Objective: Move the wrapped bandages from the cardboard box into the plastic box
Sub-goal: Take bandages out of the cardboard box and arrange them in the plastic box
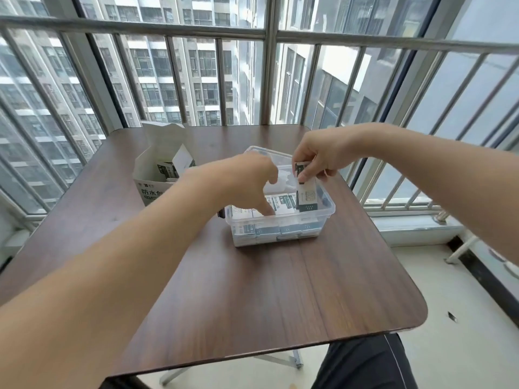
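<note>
Fingers of the left hand reach down spread, one fingertip touching packets lying in the plastic box. Beyond, the right hand pinches a wrapped bandage upright over the box; a loose pinch could drop it crooked. Farther left, the cardboard box reads "防水".

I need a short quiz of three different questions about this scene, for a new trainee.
1. True or false: the cardboard box is already empty.
2. Which hand holds a wrapped bandage upright over the plastic box?
3. The left hand reaches: A) into the plastic box, B) into the cardboard box, C) onto the bare table.

Key: 1 false, some packets show inside; 2 the right hand; 3 A.
</note>
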### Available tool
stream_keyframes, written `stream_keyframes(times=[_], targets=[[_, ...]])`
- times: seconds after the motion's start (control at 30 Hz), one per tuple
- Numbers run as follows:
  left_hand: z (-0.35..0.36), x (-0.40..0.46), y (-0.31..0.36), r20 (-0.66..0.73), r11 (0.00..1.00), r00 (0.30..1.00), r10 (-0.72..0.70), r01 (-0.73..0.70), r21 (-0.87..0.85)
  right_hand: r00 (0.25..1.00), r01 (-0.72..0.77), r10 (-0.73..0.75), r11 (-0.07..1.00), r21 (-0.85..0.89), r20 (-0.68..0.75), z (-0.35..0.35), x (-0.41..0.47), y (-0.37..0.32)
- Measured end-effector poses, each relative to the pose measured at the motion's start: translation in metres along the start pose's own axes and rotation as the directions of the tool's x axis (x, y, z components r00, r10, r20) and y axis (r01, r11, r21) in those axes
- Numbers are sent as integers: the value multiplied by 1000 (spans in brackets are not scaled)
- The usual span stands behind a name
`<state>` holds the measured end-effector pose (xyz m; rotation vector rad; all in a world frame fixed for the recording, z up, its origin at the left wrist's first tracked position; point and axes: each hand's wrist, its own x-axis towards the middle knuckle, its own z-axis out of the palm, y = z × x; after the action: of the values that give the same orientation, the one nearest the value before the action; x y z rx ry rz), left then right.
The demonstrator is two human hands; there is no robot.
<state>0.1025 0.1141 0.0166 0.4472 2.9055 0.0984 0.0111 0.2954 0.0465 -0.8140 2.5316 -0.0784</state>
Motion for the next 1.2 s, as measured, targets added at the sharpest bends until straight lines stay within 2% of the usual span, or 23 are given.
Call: stream_keyframes(times=[0.13, 0.23, 0.47, 0.67, 0.87, 0.97, 1.07, 1.2], targets=[[3, 27, 7, 108, 990, 993, -51, 36, 139, 999, 53, -54, 978, -200, 1, -1, 9, -8], [8, 36, 9, 129, 987, 990, -57, 36, 155, 996, 80, -85, 937, -341, 2, 7, 12, -15], [22, 38, 12, 83, 990, 995, -47, 35, 135, 990, 88, -133, 837, -540, -46, 26, 12, -21], [25, 37, 5, 134, 987, 989, -68, 47, 155, 997, 80, -71, 776, -625, 39, 28, 7, -23], [22, 31, 0, 185, 986, 980, -71, 41, 160, 991, 61, 24, 782, -620, 129, 27, 11, -27], [19, 29, -4, 217, 994, 974, -62, 42, 97, 992, 40, 40, 808, -588, 123, 27, 14, -27], [21, 30, -4, 190, 997, 981, -37, 24, 70, 993, 6, 63, 831, -557, 104, 30, 16, -27], [23, 30, -4, 169, 998, 986, -9, -3, 68, 999, 42, -46, 808, -587, 8, 30, 16, -38]])
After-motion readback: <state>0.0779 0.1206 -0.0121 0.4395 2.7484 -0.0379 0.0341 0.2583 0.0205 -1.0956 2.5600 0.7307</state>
